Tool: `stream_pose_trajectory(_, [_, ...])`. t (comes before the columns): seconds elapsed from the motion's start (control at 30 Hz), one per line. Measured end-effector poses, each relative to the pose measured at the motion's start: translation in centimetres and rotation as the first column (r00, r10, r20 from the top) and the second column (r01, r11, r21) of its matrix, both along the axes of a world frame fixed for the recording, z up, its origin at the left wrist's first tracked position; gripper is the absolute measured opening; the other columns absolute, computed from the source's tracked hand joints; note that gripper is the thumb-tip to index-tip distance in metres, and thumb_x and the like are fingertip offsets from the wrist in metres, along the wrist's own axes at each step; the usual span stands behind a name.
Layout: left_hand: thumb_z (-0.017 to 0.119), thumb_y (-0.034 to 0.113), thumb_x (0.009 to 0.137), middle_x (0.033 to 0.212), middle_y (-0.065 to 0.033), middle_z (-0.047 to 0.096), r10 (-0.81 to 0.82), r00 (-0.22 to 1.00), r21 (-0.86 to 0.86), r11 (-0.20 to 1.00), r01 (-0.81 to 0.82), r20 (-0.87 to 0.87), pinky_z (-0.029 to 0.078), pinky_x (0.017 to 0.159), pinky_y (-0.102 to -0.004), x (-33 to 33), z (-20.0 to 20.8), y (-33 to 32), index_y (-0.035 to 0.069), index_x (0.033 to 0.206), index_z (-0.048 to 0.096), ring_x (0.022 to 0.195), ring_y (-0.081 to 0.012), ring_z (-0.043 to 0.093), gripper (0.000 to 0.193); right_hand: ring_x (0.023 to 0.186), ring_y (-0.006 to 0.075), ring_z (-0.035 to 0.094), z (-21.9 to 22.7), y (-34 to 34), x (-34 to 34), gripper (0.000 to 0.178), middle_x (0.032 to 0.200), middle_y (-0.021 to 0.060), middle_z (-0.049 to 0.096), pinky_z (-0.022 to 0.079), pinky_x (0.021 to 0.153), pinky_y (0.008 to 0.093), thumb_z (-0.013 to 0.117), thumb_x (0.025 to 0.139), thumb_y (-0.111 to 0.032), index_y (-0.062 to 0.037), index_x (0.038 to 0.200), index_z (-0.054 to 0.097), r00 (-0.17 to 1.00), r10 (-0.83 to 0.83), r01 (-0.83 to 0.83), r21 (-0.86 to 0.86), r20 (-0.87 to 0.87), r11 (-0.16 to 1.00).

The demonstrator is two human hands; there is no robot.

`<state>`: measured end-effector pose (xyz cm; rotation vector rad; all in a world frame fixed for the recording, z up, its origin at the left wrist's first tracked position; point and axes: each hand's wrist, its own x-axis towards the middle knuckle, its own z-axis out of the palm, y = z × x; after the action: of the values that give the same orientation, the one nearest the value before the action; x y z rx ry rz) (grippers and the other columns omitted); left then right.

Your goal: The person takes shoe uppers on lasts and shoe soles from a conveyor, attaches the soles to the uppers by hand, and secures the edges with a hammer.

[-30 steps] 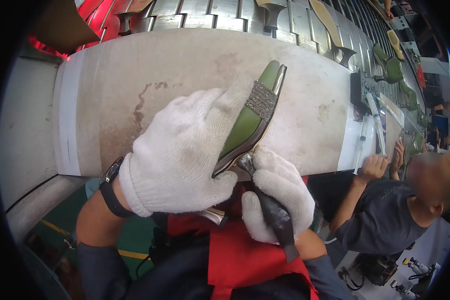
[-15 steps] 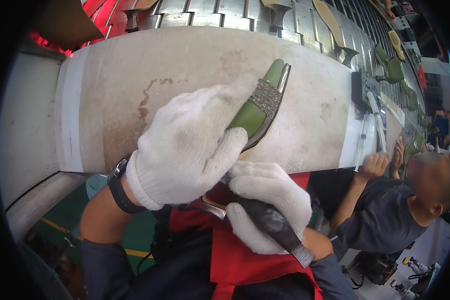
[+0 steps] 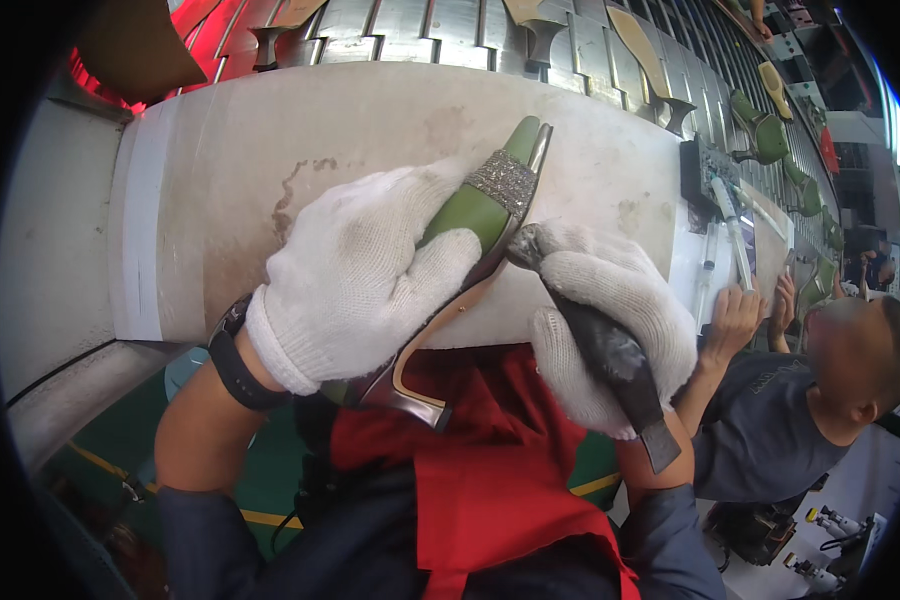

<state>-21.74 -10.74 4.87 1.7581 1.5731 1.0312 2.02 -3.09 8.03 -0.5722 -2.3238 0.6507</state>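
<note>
Head view: left hand (image 3: pixel 350 275) aslant, fingers clamped on green shoe (image 3: pixel 473 214), right hand (image 3: pixel 630 305) fisted round dark tool (image 3: pixel 608 347)

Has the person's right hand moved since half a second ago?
Yes. Judged against the pale worktop, the right hand has moved rightward and forward, reaching farther over the worktop's near edge.

Soft sheen, rough glitter, matt knit

The green high-heeled shoe (image 3: pixel 470 216) looks smooth with a soft sheen, set off by a rough, glittering band (image 3: pixel 502 181) and a glossy, metallic-looking heel (image 3: pixel 426 409). The white gloves (image 3: pixel 335 270) are matt, knitted cloth. The hand tool (image 3: pixel 612 348) looks dark and scuffed, with a dull shine. The red apron (image 3: pixel 500 510) is matt cloth; the worktop (image 3: pixel 370 115) looks smooth but stained; the conveyor slats (image 3: pixel 400 35) are shiny metal.
</note>
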Motion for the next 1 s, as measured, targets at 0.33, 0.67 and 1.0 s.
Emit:
stream_pose_trajectory(0.33, [0.067,0.014,0.1,0.116,-0.0266,0.074,0.044,0.999,0.04,0.998,-0.044,0.009,0.056,0.094,-0.0482,0.3,-0.9,-0.3,-0.009,0.144,0.061,0.104,-0.0448,0.072,0.05,0.101,0.0381,0.079,-0.9,-3.1,-1.1,0.036,0.111,0.0187,0.079,0.064,0.09,0.0437,0.086,0.075,0.0,-0.0011,0.11,0.076,0.996,0.031,-0.037,0.075,0.079,0.996])
stream_pose_trajectory(0.67, [0.072,0.017,0.1,0.114,-0.0258,0.074,0.048,0.999,0.032,0.998,-0.047,-0.007,0.057,0.092,-0.0464,0.4,-0.9,0.1,-0.007,0.142,0.063,0.103,-0.0424,0.073,0.05,0.104,0.0388,0.078,-1.8,-5.9,-1.9,0.039,0.114,0.022,0.078,0.062,0.094,0.0443,0.085,0.079,0.003,0.0004,0.117,0.073,0.998,-0.03,0.008,-0.32,-0.063,0.947])
stream_pose_trajectory(1.0, [0.075,0.022,0.1,0.119,-0.0259,0.075,0.078,0.997,0.025,0.997,-0.079,0.016,0.057,0.096,-0.0451,0.6,-1.0,-0.1,-0.006,0.14,0.065,0.109,-0.0428,0.074,0.049,0.1,0.0372,0.078,-2.1,-7.1,-2.6,0.039,0.113,0.0187,0.078,0.062,0.091,0.0429,0.085,0.08,0.004,-0.0026,0.117,0.073,0.988,0.044,-0.108,-0.455,-0.149,0.884])
